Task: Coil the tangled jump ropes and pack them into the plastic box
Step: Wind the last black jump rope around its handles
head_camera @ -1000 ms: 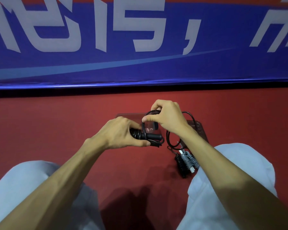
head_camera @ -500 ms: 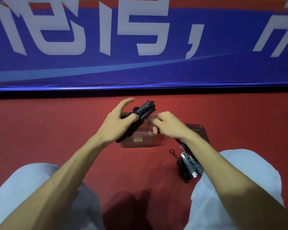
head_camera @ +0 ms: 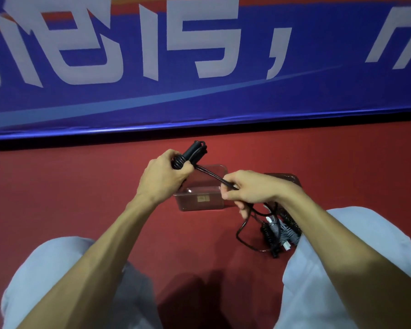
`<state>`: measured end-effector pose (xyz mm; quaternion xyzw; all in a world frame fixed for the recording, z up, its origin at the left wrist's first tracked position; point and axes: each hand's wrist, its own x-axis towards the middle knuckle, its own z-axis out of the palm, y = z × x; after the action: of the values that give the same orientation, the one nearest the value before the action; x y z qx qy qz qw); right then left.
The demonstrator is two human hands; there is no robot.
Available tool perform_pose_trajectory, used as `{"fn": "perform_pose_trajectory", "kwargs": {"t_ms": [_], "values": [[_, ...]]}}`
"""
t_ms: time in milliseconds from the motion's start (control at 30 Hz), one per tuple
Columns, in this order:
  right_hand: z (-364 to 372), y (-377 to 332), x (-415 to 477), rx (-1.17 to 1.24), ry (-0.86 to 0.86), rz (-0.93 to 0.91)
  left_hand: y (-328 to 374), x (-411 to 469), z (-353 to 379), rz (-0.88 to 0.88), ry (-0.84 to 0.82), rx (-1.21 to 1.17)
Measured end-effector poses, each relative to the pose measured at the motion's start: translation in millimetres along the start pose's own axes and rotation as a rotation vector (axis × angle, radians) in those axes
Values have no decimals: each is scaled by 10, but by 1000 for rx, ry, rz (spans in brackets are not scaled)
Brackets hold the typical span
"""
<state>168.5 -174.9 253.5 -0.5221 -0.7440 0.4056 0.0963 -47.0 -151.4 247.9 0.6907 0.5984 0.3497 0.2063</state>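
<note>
Coiling rope | left hand grasps handles, right hand pinches rope | next: wind the rest, then box.

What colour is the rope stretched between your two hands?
Black; the head view shows the rope between left hand and right hand.

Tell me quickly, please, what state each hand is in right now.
Left hand: closed, gripping the black jump rope handles.
Right hand: closed, pinching the cord that runs straight from those handles.
</note>
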Motion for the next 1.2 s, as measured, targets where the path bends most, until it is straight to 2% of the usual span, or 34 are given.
{"fn": "perform_pose_trajectory", "kwargs": {"t_ms": [100, 167, 400, 533, 633, 733, 833, 900, 1000, 1100, 1200], "values": [[-36, 6, -35, -83, 32, -37, -114, 77, -64, -62, 13, 42], [-9, -28, -31, -136, 47, -96, -152, 77, -55, -26, -26, 179], [27, -155, -48, -340, 92, -262, -197, -9, 165, 229, -453, 506], [11, -120, -8, -315, 272, -275, -152, -19, 166, 323, -581, 447], [0, -101, -2, -249, 372, -288, -101, -80, 151, 387, -596, 458], [27, -122, -3, -330, 510, -312, -47, -139, 173, 457, -556, 456], [18, -113, 20, -303, 650, -300, -8, -141, 155, 450, -615, 379], [10, -88, 32, -284, 659, -264, 14, -149, 138, 432, -613, 379], [-7, -25, 51, -457, 603, -242, 6, -150, 114, 456, -486, 487], [-50, 33, 61, -510, 569, -222, 35, -155, 12, 417, -474, 374], [-29, 64, 117, -435, 555, -226, 137, -164, -145, 234, -605, -128]]}}
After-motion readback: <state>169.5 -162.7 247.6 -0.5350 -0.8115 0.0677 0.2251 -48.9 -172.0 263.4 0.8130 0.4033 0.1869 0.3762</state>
